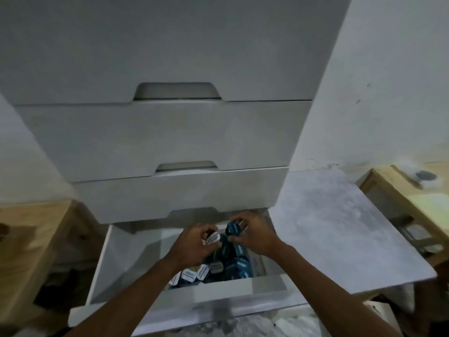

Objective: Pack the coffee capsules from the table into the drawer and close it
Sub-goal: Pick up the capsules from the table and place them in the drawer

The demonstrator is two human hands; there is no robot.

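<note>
A person's two hands work over the pulled-out bottom drawer (109, 259) of a matt white, smooth-fronted chest of drawers (170, 132). The left hand (192, 244) pinches a small coffee capsule with a white printed foil lid (213, 238), lid turned up towards the camera. The right hand (257, 234) curls its fingers round a dark blue capsule (233, 228), tilted with its blue lid facing up and left. Blur hides either capsule's long axis. Below them, a loose heap of blue and white-lidded capsules (218, 266) lies in the drawer's right half, lids pointing various ways. A grey mottled flat slab (340, 227) sits just right of the drawer, and pale wooden furniture (29, 239) stands to the left.
</note>
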